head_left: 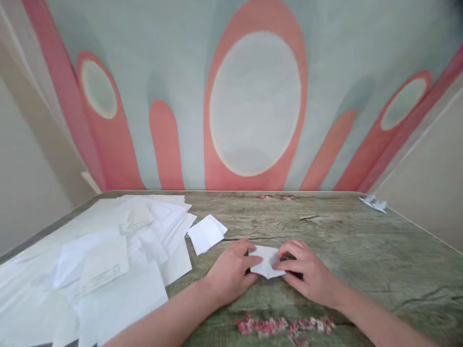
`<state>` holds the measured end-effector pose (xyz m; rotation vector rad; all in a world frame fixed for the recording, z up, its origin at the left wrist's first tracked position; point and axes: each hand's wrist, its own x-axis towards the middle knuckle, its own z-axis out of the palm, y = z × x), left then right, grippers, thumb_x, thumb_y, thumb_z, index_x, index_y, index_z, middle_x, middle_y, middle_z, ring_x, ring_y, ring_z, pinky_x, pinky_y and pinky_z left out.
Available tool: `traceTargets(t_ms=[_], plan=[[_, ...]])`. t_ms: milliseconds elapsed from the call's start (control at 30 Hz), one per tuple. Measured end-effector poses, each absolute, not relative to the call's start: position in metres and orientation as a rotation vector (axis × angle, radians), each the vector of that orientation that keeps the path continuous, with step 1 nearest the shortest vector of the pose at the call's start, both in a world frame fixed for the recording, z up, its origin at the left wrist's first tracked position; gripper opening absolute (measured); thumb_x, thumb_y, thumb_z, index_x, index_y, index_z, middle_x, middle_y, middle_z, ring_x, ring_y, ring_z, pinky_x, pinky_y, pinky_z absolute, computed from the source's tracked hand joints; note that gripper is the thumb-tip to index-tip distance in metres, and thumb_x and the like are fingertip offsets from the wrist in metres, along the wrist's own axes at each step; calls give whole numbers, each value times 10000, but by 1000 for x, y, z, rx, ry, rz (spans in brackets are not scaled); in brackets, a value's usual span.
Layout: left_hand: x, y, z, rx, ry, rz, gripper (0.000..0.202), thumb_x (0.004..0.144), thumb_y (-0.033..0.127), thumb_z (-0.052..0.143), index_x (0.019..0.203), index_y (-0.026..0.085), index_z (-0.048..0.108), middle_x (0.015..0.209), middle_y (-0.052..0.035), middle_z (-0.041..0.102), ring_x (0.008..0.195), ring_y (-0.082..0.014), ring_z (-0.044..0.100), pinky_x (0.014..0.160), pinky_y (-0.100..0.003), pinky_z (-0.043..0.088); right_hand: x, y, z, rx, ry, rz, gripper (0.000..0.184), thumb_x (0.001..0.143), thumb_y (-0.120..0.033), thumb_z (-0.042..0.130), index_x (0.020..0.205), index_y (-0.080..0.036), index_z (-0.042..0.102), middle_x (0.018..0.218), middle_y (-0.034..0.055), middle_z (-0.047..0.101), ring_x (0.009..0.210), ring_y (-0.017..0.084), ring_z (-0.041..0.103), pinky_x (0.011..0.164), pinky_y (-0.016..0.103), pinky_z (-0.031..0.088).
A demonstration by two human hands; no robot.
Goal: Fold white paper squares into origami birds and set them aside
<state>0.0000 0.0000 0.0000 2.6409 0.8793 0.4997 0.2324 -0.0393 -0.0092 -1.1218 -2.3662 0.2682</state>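
Note:
A small folded piece of white paper [266, 260] lies on the wooden table [354, 250], held between both hands. My left hand [231, 270] pinches its left side with thumb and fingers curled. On the paper's right side my right hand [307, 272] presses down with fingers bent on it. Both forearms reach in from the bottom edge.
A spread pile of white paper sheets [108, 255] covers the table's left part. A folded white square [207, 233] lies just left of the hands. A crumpled scrap [374, 203] sits at the far right corner. Small red and white bits [285, 326] lie near the front edge.

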Motion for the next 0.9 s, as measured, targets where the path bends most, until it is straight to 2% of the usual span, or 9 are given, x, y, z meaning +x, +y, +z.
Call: traceTargets(t_ms=[167, 333, 567, 733, 900], plan=[[1, 0, -1, 2621, 867, 533, 289, 797, 414, 554, 996, 234, 662, 1114, -71, 562, 1129, -231, 462, 990, -374, 345, 233, -38, -9, -1116, -2335, 330, 236, 788, -122, 528, 916, -261, 669, 912, 40, 590, 880, 186, 535, 798, 372, 380], [3, -3, 2, 2751, 818, 414, 270, 781, 316, 587, 1033, 230, 625, 1110, -52, 576, 1060, -219, 507, 956, -362, 375, 230, -42, -4, -1099, -2371, 328, 361, 723, -69, 535, 1025, -243, 629, 994, 53, 575, 933, 197, 529, 848, 389, 358], [4, -5, 8, 2843, 815, 312, 235, 842, 301, 504, 1040, 233, 611, 1107, -50, 580, 1025, -213, 535, 917, -357, 407, 228, -42, -7, -1081, -2426, 346, 212, 834, -197, 516, 974, -262, 661, 954, 51, 578, 907, 188, 521, 820, 373, 364], [2, -1, 3, 2698, 823, 390, 217, 867, 269, 459, 946, 223, 656, 1103, -36, 599, 994, -175, 565, 891, -289, 427, 230, -40, -10, -1124, -2335, 454, 181, 864, -235, 497, 908, -253, 672, 936, 42, 592, 904, 181, 527, 807, 338, 377], [3, 5, 1, 2431, 914, 568, 223, 852, 302, 495, 761, 173, 653, 993, -37, 641, 923, -153, 587, 839, -242, 437, 227, -35, -12, -1228, -2127, 634, 219, 901, -273, 433, 829, -203, 628, 894, 33, 599, 847, 156, 545, 764, 286, 405]])
